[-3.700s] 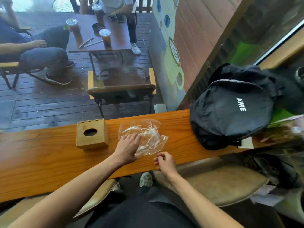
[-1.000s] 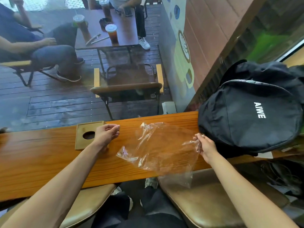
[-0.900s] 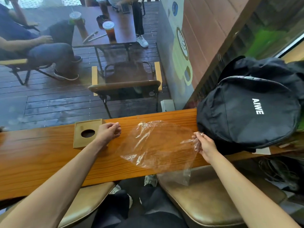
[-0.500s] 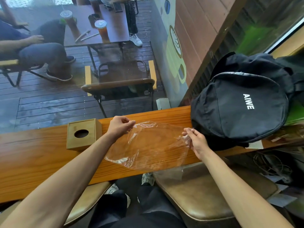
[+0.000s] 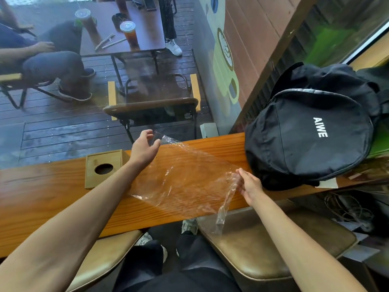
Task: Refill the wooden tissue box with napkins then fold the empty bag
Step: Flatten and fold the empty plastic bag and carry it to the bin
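Crinkled clear bag [image 5: 189,182] between hands [image 5: 143,150]

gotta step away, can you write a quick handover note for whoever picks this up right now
Left hand: holds the far corner of the clear plastic bag, lifted above the counter.
Right hand: pinches the bag's right edge, near the black backpack.
The bag is empty and stretched flat between both hands over the wooden counter; one end hangs past the near edge.
The wooden tissue box sits closed on the counter, left of the left forearm. No napkin shows through its hole, so I cannot tell whether it is refilled.
Left: fold the bag; no fold made yet.
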